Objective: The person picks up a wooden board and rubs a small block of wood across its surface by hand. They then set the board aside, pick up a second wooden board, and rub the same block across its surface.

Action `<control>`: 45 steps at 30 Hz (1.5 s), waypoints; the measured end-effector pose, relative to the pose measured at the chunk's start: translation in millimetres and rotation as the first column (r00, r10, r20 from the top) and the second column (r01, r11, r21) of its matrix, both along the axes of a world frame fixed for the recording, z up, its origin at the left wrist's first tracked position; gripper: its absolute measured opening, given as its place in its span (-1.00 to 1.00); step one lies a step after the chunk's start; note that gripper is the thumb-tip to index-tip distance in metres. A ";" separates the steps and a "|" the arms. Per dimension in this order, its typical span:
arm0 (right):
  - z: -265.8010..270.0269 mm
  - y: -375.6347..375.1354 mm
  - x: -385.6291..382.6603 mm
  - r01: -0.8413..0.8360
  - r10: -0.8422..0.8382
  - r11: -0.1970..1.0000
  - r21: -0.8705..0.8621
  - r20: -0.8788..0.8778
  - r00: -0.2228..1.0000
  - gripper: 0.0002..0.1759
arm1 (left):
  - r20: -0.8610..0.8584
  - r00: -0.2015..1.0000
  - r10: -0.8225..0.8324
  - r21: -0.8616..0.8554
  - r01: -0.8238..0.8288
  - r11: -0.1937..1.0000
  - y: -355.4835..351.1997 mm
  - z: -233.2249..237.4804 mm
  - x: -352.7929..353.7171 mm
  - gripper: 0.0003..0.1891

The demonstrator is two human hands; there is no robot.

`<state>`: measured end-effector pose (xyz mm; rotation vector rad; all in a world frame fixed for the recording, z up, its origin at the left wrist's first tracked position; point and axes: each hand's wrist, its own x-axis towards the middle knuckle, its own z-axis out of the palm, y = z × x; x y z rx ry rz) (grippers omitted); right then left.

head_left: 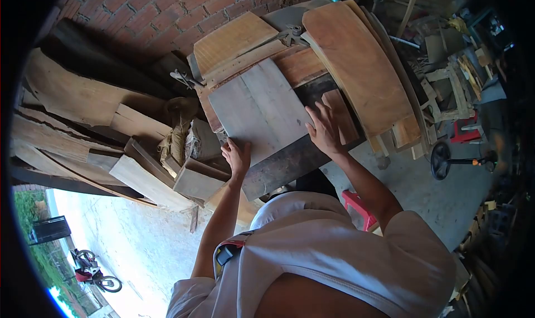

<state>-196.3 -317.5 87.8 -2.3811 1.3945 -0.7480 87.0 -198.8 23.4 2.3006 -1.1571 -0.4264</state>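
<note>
A pale grey wooden board (262,106), with a seam running along its middle, lies flat on a dark, worn work surface (295,165). My left hand (237,157) rests at the board's near left corner, thumb and fingers apart and slightly bent. At the right edge of the board is my right hand (326,130), its fingers spread and its thumb near the edge. Those fingers reach toward a small brown wooden block (341,115) beside the board. Neither hand is wrapped around anything that I can see.
Curved wooden panels (356,62) are stacked at the right, and a tan board (234,42) lies behind. Wood offcuts (145,173) crowd the left. A red stool (359,206) and a black fan (441,160) stand on the floor. A brick wall (167,11) closes the back.
</note>
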 end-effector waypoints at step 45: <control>3.0 -6.9 -44.2 0.236 -0.307 0.950 -0.206 -0.459 0.834 -0.18 | -0.319 0.948 0.005 -0.217 -0.079 0.973 55.6 22.3 -24.1 -0.31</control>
